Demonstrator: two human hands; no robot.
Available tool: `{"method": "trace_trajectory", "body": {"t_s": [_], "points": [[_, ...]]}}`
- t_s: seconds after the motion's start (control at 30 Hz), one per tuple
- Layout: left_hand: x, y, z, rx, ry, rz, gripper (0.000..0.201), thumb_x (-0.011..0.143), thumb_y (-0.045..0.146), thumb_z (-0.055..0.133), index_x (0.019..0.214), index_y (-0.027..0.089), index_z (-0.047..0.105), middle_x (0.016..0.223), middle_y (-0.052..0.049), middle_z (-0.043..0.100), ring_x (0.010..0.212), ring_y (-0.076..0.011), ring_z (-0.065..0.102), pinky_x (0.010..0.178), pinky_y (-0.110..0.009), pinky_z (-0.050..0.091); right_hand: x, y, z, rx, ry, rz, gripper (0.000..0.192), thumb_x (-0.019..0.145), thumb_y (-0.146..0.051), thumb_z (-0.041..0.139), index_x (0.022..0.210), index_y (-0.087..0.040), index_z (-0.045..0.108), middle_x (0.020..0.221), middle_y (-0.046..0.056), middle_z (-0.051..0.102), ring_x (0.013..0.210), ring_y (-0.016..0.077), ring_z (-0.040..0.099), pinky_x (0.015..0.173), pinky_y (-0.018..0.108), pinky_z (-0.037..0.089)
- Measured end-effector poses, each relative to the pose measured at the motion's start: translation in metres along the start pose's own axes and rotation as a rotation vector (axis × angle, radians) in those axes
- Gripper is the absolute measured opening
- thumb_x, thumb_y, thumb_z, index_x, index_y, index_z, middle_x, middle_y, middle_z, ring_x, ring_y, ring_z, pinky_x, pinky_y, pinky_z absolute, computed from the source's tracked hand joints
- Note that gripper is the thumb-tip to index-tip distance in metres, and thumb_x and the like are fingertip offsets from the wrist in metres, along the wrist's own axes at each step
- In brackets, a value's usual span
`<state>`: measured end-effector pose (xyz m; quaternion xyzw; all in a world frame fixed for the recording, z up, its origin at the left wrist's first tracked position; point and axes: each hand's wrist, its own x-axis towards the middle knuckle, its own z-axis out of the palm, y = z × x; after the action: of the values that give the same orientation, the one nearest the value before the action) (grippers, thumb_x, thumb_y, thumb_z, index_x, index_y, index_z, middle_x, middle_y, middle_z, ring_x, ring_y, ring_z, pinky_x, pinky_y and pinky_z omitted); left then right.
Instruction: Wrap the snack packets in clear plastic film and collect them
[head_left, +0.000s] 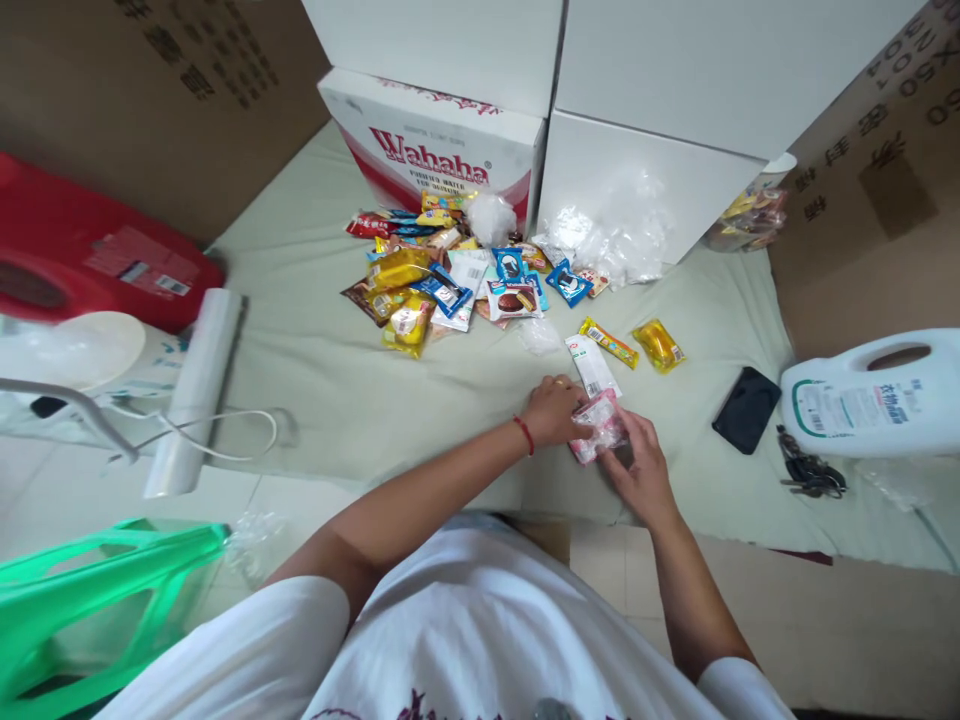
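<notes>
My left hand [553, 408] and my right hand [641, 470] both grip a small clear plastic bag with pink snack packets [598, 426] low over the pale green cloth [337, 370]. A red string circles my left wrist. Just beyond the bag lie a white wrapped bar [592, 365], a yellow candy bar [609, 343] and a yellow packet [658, 345]. Farther back sits a pile of several colourful snack packets [450, 280].
A Wahaha box [435, 150] and white boxes [645, 170] stand behind the pile, with crumpled clear plastic [615, 240]. A black phone [746, 408], keys [810, 475] and a white jug [877, 395] lie right. A roll of plastic bags [195, 390], a red box [90, 250] and a green bag [90, 600] lie left.
</notes>
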<state>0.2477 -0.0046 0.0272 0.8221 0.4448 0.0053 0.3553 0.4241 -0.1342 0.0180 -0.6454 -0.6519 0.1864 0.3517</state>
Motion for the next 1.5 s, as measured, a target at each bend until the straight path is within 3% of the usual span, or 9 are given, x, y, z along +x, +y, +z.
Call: {"method": "trace_trajectory", "body": {"t_s": [0.2,0.3,0.6,0.83,0.93,1.03,1.2,1.37,1.5], "points": [[0.000,0.006,-0.005,0.014,-0.035,-0.045,0.053,0.072,0.055,0.081,0.113,0.024,0.071,0.127,-0.010,0.062,0.124,-0.0337,0.054,0.103,-0.043,0.048,0.015,0.010,-0.005,0.177,0.070,0.157,0.023,0.100,-0.041,0.059,0.102,-0.024,0.075,0.104,0.006,0.070,0.099,0.0218,0.067,0.092,0.039,0.055],[-0.002,0.015,-0.004,0.028,-0.018,-0.078,0.051,0.072,0.056,0.079,0.108,0.022,0.070,0.121,-0.011,0.064,0.121,-0.0348,0.056,0.099,-0.044,0.051,0.013,0.002,0.000,0.215,0.121,0.196,0.025,0.102,-0.040,0.056,0.107,-0.024,0.074,0.107,0.007,0.071,0.102,0.0231,0.066,0.094,0.042,0.055],[0.002,0.012,-0.027,0.072,-0.152,0.076,0.026,0.095,0.033,0.056,0.106,0.018,0.073,0.111,-0.012,0.074,0.106,-0.0274,0.068,0.096,-0.037,0.051,-0.018,-0.002,0.015,-0.140,-0.090,-0.266,0.042,0.101,-0.024,0.057,0.143,-0.028,0.063,0.141,0.011,0.064,0.131,0.0296,0.058,0.113,0.056,0.048],[-0.014,0.025,-0.013,0.127,-0.040,-0.067,0.055,0.088,0.063,0.064,0.120,0.018,0.068,0.130,-0.018,0.065,0.126,-0.0382,0.057,0.101,-0.050,0.049,-0.032,0.008,0.014,-0.115,-0.072,-0.246,0.044,0.101,-0.026,0.053,0.145,-0.030,0.061,0.146,0.011,0.062,0.136,0.0306,0.058,0.118,0.061,0.041],[-0.022,0.029,-0.006,0.077,-0.026,-0.123,0.040,0.086,0.054,0.069,0.106,0.020,0.072,0.132,-0.017,0.063,0.128,-0.0387,0.054,0.100,-0.051,0.049,-0.036,-0.007,0.007,0.022,-0.078,-0.154,0.045,0.105,-0.026,0.044,0.148,-0.031,0.056,0.150,0.009,0.059,0.138,0.0284,0.055,0.116,0.057,0.042],[-0.033,0.037,-0.004,0.076,-0.004,-0.072,0.031,0.088,0.044,0.069,0.106,0.018,0.071,0.129,-0.019,0.063,0.129,-0.0389,0.052,0.097,-0.049,0.050,-0.039,-0.023,0.007,0.003,0.065,-0.034,0.036,0.107,-0.028,0.042,0.133,-0.029,0.067,0.132,0.009,0.069,0.126,0.0282,0.061,0.109,0.054,0.045],[-0.055,0.057,0.010,0.046,0.031,0.052,0.027,0.100,0.029,0.051,0.122,0.020,0.063,0.111,-0.014,0.068,0.095,-0.0262,0.067,0.081,-0.038,0.053,-0.043,-0.034,0.017,0.110,0.245,0.329,0.032,0.105,-0.048,0.047,0.109,-0.025,0.068,0.105,0.011,0.069,0.100,0.0281,0.066,0.091,0.047,0.054],[-0.072,0.066,0.040,-0.011,0.242,0.497,0.032,0.097,0.020,0.049,0.127,0.015,0.057,0.125,-0.018,0.067,0.119,-0.0331,0.063,0.099,-0.049,0.050,-0.048,-0.035,0.010,0.700,0.185,0.584,0.033,0.100,-0.054,0.053,0.116,-0.027,0.063,0.113,0.009,0.073,0.103,0.0264,0.071,0.086,0.041,0.061],[-0.065,0.060,0.050,-0.395,0.240,0.658,0.061,0.083,0.018,0.056,0.141,0.013,0.042,0.130,-0.021,0.063,0.127,-0.0346,0.060,0.107,-0.051,0.049,-0.042,-0.039,-0.002,0.855,0.167,0.733,0.028,0.093,-0.050,0.066,0.111,-0.029,0.070,0.114,0.007,0.076,0.102,0.0263,0.074,0.088,0.040,0.063]]}}
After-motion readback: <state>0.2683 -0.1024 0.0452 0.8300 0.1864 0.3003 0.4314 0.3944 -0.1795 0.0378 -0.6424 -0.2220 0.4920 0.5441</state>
